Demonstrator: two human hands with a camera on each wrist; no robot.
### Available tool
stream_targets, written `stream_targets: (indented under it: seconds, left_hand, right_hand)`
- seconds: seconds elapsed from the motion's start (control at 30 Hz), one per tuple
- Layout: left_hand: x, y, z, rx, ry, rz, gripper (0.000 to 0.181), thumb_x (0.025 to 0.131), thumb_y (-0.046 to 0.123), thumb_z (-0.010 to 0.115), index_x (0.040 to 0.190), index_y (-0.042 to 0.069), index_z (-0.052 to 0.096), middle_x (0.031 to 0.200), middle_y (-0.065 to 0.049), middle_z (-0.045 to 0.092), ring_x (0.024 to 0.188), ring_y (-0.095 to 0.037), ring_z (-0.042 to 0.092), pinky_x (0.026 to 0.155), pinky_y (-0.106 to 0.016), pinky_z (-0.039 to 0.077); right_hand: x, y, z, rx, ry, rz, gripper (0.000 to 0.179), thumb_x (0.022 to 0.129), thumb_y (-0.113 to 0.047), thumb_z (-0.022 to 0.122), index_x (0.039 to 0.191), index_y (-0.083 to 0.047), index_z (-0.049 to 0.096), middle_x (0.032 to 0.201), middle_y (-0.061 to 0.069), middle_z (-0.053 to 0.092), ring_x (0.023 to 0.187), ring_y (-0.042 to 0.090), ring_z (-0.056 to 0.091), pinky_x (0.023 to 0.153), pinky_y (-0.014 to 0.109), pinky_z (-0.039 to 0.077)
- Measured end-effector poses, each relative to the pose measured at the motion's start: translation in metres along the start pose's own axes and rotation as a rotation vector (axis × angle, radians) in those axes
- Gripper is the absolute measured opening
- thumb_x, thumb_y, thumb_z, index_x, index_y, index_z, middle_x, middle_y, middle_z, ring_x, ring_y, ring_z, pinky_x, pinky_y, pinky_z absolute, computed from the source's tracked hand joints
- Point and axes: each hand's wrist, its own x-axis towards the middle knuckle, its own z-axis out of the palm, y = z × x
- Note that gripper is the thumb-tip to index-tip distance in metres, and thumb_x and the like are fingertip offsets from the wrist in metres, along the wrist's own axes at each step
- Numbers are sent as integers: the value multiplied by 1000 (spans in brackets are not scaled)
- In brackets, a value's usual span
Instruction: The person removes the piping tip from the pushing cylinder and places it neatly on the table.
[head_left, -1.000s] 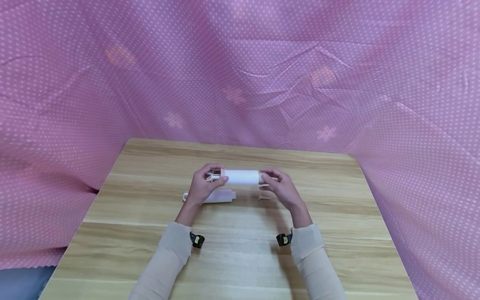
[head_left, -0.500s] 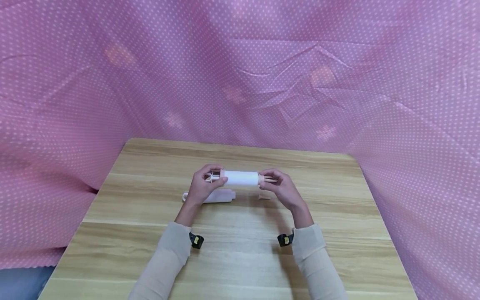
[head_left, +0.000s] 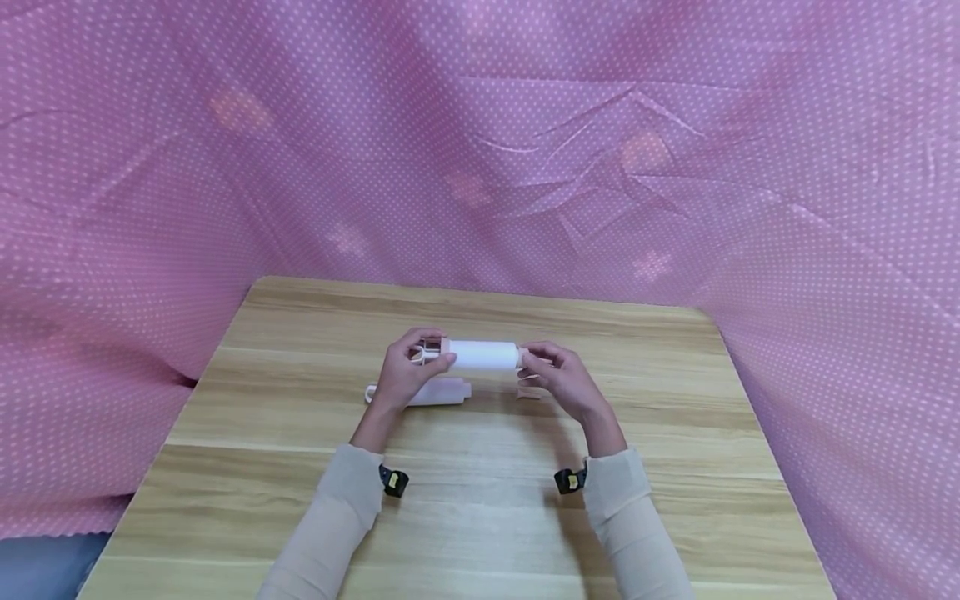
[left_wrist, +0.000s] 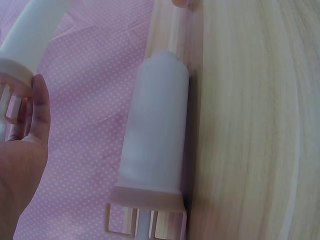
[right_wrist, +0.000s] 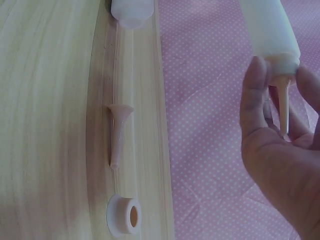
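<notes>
A white pastry syringe (head_left: 483,354) with a pink collar at each end is held level above the table. My left hand (head_left: 400,369) grips its handle end, the thumb lying along the barrel by the pink collar. At the other end my right hand (head_left: 564,379) pinches the nozzle's collar between thumb and fingers. A slim pink nozzle (right_wrist: 283,107) points back towards the right palm. Beneath the left hand, a second white syringe (left_wrist: 152,125) lies on the table, its tip without a nozzle. A loose flared pink nozzle (right_wrist: 119,132) and a pink ring cap (right_wrist: 125,215) lie to its right.
The wooden table (head_left: 480,517) runs under both arms. Behind it and at its sides hangs a pink dotted cloth (head_left: 480,167). Each wrist carries a small black camera, such as the left wrist camera (head_left: 393,481).
My right fingers have loosened and closed again round the nozzle's collar, shifting their place on it. The left hand and the barrel have hardly moved.
</notes>
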Motion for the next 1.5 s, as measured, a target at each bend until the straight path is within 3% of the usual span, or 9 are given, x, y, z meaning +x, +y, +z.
stream_targets:
  seconds: [0.17,0.4,0.6,0.8,1.03,1.37,1.5]
  left_hand:
    - [3,-1,-2,2,-2,7,37,84,3,79,118,-7,66,112,-24,65,93,-18,61,76,-25,56]
    - [5,-1,-3,42,-16,46,36,85,4,79,117,-6,67,111,-22,67,95,-19,60,78,-28,53]
    - [4,-4,-3,21,-20,38,36,85,3,78,118,-7,66,111,-23,66,95,-20,61,76,-26,55]
    - [5,-7,-3,9,-11,7,38,85,5,79,119,-6,66,113,-20,66,96,-19,60,76,-25,54]
    - [4,-7,-4,22,-4,5,36,86,6,78,119,-3,67,113,-21,66,97,-21,60,77,-26,53]
    - [4,-5,-4,40,-4,-5,38,85,6,78,120,-6,66,113,-21,67,101,-25,60,87,-35,47]
    - [10,-22,-6,31,-8,-33,40,86,7,78,122,-4,66,116,-20,66,100,-23,60,82,-31,52]
  right_hand:
    - [2,2,-1,-23,-18,-55,34,96,2,65,127,11,57,124,19,58,103,34,64,87,40,59]
    - [5,0,2,29,38,-99,20,100,-2,62,113,13,60,118,15,63,101,22,63,86,40,59]
    - [5,1,1,46,51,-35,36,100,-4,63,131,10,51,121,16,60,101,21,64,86,36,59]
    - [3,1,0,41,15,24,37,103,-11,60,132,10,52,118,16,58,101,24,64,90,39,58]
    - [3,-1,3,26,10,13,36,100,-7,63,130,12,53,115,15,59,98,24,66,89,38,58]
    - [4,3,2,-17,28,-27,35,95,-1,69,127,11,59,123,17,60,98,25,66,87,37,59]
    - [5,3,2,-14,25,-44,36,95,0,68,127,11,57,123,17,60,98,24,66,88,37,59]
